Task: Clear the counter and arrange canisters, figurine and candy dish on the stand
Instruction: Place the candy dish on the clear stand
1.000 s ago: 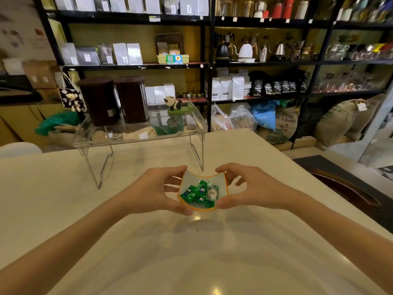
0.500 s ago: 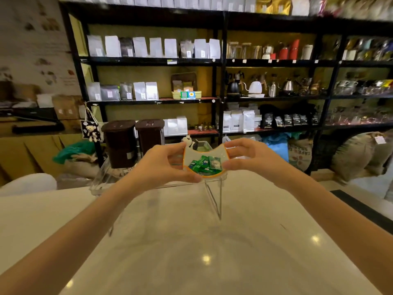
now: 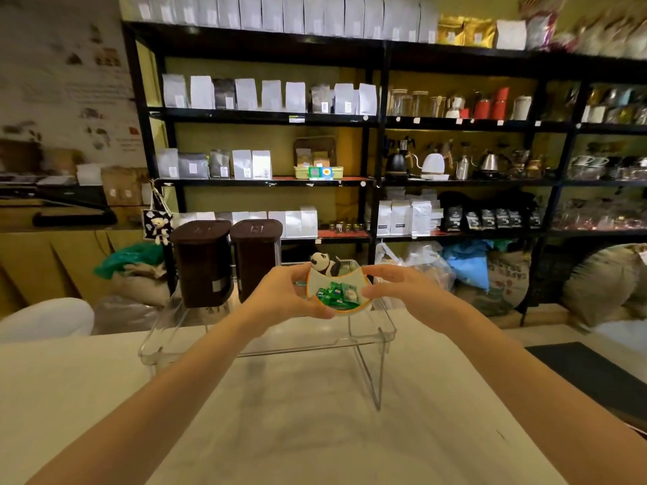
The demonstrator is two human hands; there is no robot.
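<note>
We've got the candy dish (image 3: pixel 339 295) pinched between both hands, left hand (image 3: pixel 284 295) closed on its left rim with the thumb on the near edge, right hand (image 3: pixel 397 288) closed on the right rim the same way. The dish is full of green wrapped candies (image 3: pixel 336 297) and sits up in the air over the right end of the clear stand (image 3: pixel 371 339); we can't tell if it's touching the stand's top. Going left to right along the stand: two dark brown canisters (image 3: pixel 202 262) stand upright side by side on its left half, the second one (image 3: pixel 256 258) just left of our left hand. Then the panda figurine (image 3: pixel 324 263) at the stand's back right, peeking up right behind the dish. The stand itself is on the pale counter (image 3: pixel 315 432), with black shelves (image 3: pixel 266 115) of bags behind it.
</note>
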